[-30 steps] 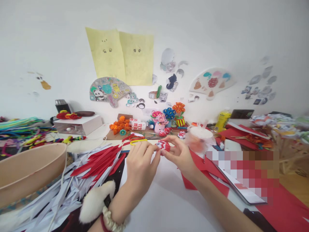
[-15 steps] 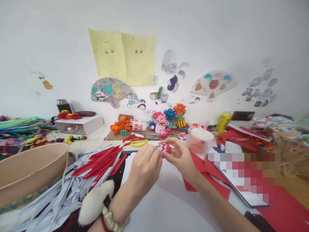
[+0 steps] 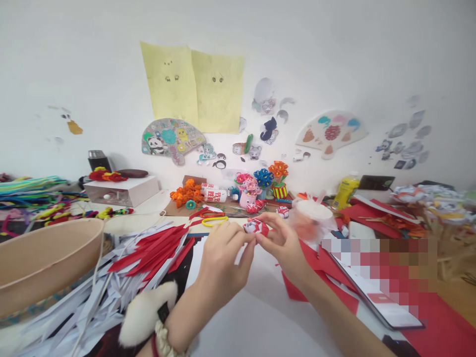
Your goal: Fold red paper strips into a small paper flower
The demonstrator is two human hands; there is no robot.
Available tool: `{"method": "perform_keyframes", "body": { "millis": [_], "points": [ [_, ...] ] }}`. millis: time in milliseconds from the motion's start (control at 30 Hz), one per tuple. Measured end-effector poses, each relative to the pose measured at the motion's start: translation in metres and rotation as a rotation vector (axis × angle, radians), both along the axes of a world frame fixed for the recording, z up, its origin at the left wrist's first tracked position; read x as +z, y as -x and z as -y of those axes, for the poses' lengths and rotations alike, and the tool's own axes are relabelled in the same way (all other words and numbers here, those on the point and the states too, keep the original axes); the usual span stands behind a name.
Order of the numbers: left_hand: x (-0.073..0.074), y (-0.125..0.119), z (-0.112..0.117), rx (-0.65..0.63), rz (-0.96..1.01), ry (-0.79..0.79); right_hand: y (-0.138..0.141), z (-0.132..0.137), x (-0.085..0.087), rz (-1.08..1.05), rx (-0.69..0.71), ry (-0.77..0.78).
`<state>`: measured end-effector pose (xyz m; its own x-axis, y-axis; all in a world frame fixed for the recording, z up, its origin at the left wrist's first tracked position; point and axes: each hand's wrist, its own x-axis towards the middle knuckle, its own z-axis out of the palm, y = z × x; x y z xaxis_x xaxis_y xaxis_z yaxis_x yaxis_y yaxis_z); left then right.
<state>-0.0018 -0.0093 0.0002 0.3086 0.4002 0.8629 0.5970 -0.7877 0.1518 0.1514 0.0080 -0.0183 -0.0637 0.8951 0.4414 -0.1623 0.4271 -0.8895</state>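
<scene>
1. The ball, red and white, is held up between the two hands, above the far part of the white sheet.
2. The right hand grips the ball from its right side, with the thumb below and the fingers curved round behind.
3. The left hand is bent, with its thumb and fingers drawn in and the tips at the ball's lower edge; whether they pinch it, I cannot tell. A scrunchie circles that wrist.
4. Just beyond the left hand lies a yellow loop.
5. To the left, red strips lie over white strips, with a beige bowl farther left. A fluffy white thing sits beside the left forearm.
6. To the right, red paper lies partly under the right forearm. A tablet is next to it, much of its screen blurred into blocks.
7. Past the right hand stands a lidded cup. A second ball is near it, to its left.
8. At the back, pink flowers, blue flowers and orange flowers stand side by side in small pots.
9. A yellow bottle stands upright at the back right; a white bottle lies on its side left of the flowers.
</scene>
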Motion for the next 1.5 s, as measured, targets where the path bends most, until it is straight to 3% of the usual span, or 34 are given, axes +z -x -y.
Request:
{"method": "perform_keyframes", "body": {
  "millis": [167, 367, 700, 1000, 1233, 1500],
  "points": [
    [0.012, 0.002, 0.001, -0.05, 0.217, 0.262, 0.0, 0.002, 0.0, -0.028, 0.069, 0.01],
    [0.013, 0.004, -0.001, -0.039, 0.209, 0.304, -0.003, -0.001, -0.003, -0.016, 0.081, -0.034],
    [0.009, 0.005, -0.004, 0.043, 0.127, 0.261, -0.002, -0.002, -0.003, -0.029, 0.13, -0.041],
    [0.01, 0.004, 0.0, 0.003, 0.097, 0.218, -0.003, 0.001, 0.0, -0.061, 0.115, 0.003],
    [0.005, 0.007, -0.002, -0.008, 0.027, 0.1, -0.004, -0.004, -0.003, -0.239, 0.361, 0.123],
    [0.006, 0.007, 0.0, -0.005, 0.074, 0.047, -0.007, -0.005, -0.003, -0.285, 0.36, 0.135]
  ]
}}
